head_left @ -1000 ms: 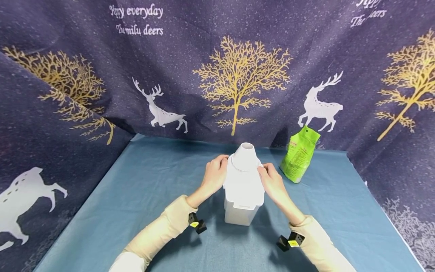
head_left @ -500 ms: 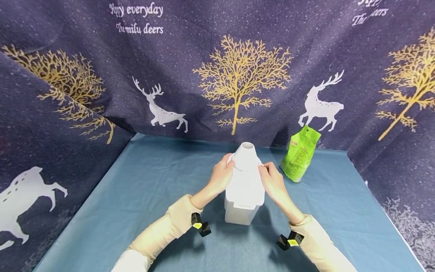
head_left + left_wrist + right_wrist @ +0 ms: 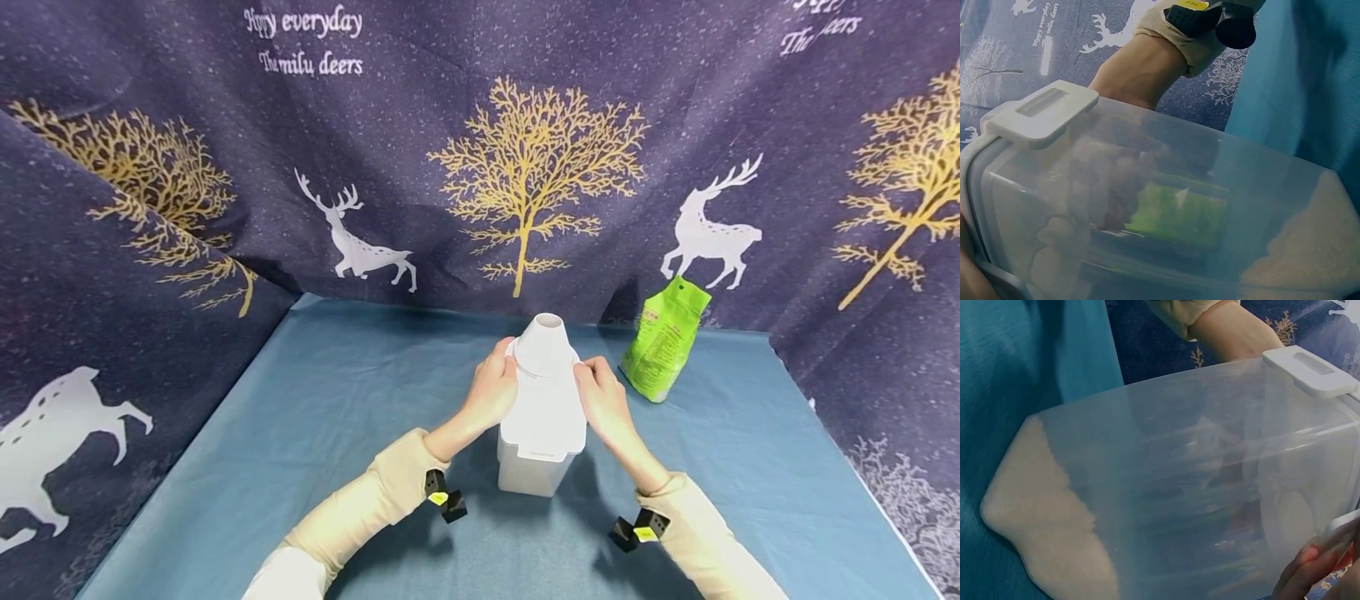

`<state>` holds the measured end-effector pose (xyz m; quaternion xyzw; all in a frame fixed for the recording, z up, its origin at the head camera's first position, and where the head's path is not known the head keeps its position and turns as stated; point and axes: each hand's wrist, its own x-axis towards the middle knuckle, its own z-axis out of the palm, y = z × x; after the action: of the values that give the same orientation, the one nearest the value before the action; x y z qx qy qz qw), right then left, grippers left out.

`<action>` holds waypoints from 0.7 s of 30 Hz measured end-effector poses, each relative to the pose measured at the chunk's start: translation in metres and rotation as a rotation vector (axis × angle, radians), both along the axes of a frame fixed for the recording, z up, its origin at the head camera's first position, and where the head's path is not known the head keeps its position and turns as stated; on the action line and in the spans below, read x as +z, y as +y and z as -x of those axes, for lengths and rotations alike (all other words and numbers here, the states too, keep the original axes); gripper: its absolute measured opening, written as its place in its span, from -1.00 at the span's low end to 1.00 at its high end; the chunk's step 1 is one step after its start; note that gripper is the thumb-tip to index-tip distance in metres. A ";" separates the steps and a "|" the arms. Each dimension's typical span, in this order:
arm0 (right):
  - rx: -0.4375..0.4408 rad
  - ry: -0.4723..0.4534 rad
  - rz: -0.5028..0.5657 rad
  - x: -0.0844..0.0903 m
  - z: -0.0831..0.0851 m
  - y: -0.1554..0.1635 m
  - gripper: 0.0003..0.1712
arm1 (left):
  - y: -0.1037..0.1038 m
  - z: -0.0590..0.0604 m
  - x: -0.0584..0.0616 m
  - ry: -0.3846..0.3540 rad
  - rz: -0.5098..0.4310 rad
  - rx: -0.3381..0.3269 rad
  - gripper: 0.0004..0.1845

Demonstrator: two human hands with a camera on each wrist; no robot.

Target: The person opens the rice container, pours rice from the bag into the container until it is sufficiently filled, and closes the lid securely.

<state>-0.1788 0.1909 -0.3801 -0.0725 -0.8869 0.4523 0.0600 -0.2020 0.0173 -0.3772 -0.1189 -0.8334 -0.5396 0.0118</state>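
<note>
Deer-print cloth backed the blue bench (image 3: 300,433), where both hands, left (image 3: 491,392) and right (image 3: 603,400), gripped the upright rice container (image 3: 542,417) near its lid; rigid, slick plastic, probably light, best held by its flat sides.

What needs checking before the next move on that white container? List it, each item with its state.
1. Left hand on the container's lid: ok, fingers touch the left side by the funnel top.
2. Right hand on the lid: ok, fingers touch the right side.
3. Container upright on the blue cloth: ok.
4. Front latch fastened: cannot tell.
5. Contents: ok, a low layer of pale grain lies at the bottom.
6. Green pouch out of the way: ok, it stands apart, to the right and behind.
</note>
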 end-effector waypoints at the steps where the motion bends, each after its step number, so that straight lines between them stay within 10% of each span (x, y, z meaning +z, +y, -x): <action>1: 0.001 -0.011 0.012 0.000 0.000 0.000 -0.58 | 0.000 0.000 0.000 -0.003 -0.001 0.000 -0.51; 11: -0.006 -0.109 0.208 -0.001 0.006 0.001 -0.62 | 0.001 -0.002 0.000 -0.014 -0.021 0.015 -0.52; 21: -0.013 -0.047 0.185 -0.008 0.014 0.001 -0.55 | 0.003 -0.005 0.003 -0.028 -0.005 0.027 -0.53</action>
<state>-0.1926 0.1921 -0.3876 -0.0942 -0.8419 0.5301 0.0352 -0.1969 0.0200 -0.3737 -0.1001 -0.8336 -0.5432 0.0075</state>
